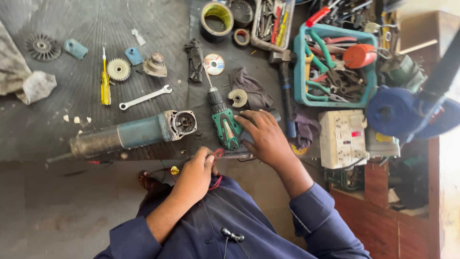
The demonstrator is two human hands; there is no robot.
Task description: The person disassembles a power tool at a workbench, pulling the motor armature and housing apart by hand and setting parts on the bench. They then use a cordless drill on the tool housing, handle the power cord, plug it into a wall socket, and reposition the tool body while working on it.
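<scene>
My right hand [266,139] fingers splayed on green drill [227,127], left hand [195,175] pinching red wire [218,154] (thin) — a tug may snap it.

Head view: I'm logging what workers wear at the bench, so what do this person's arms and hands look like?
Both arms are covered by long dark navy sleeves of a work garment, ending at the wrists with plain cuffs. The left hand and right hand are bare: no gloves, and no rings or watch that show. A thin black cable with a small clip-on microphone hangs down the chest.
</scene>
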